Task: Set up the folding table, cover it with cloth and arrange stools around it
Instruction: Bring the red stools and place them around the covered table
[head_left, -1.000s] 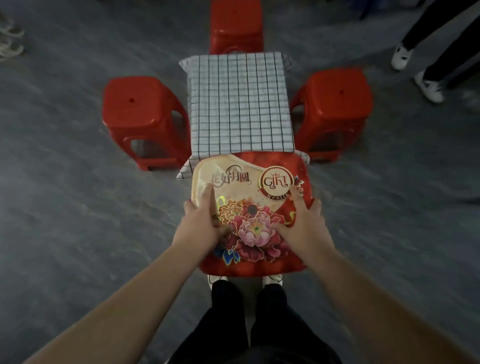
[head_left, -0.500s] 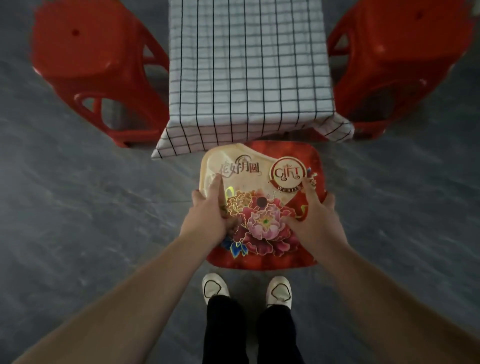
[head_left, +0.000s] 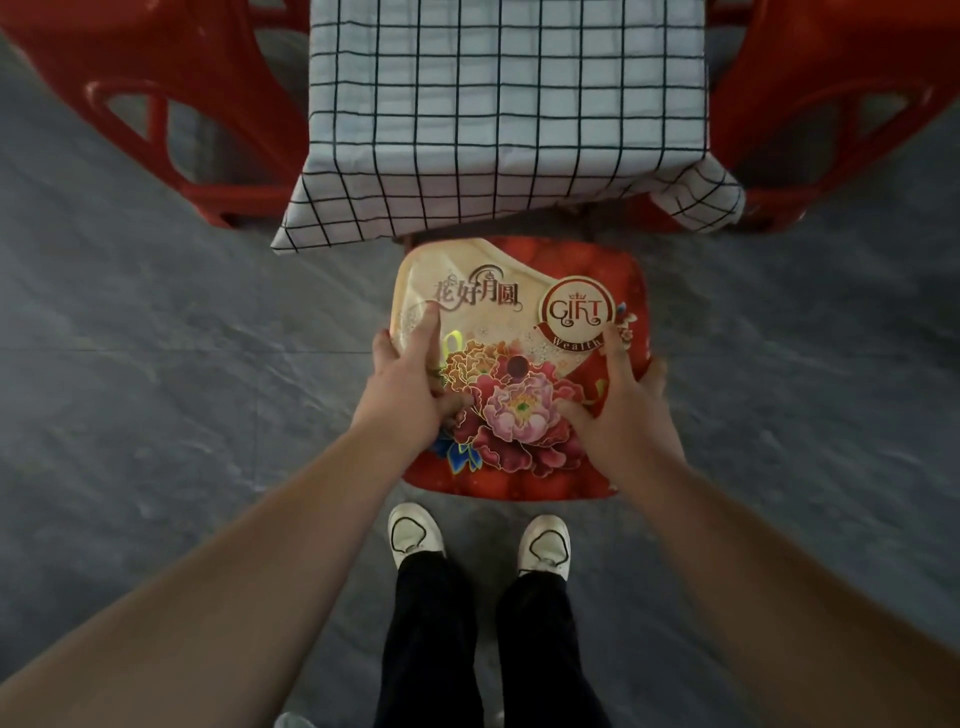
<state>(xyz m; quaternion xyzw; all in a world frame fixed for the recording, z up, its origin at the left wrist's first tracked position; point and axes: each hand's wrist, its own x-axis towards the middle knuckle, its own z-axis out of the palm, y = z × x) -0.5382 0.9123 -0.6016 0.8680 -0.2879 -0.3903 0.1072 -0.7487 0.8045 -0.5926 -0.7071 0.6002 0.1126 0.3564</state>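
A stool with a red and cream flower-printed seat (head_left: 519, 312) stands on the floor just in front of the small table. My left hand (head_left: 410, 395) grips its left side, thumb on top. My right hand (head_left: 618, 410) holds its right side the same way. The table is covered by a white cloth with a dark grid (head_left: 504, 119), whose corners hang down at the near left and near right. A plain red plastic stool (head_left: 171, 104) stands left of the table and another red stool (head_left: 831, 98) stands right of it.
Grey stone-patterned floor (head_left: 156, 415) lies all around. My two feet in white shoes (head_left: 415, 535) stand right behind the printed stool, with black trousers below.
I have bent lower and closer: the table and side stools now fill the top of the view. The printed stool has gone down in front of the table's near edge, both hands still on it.
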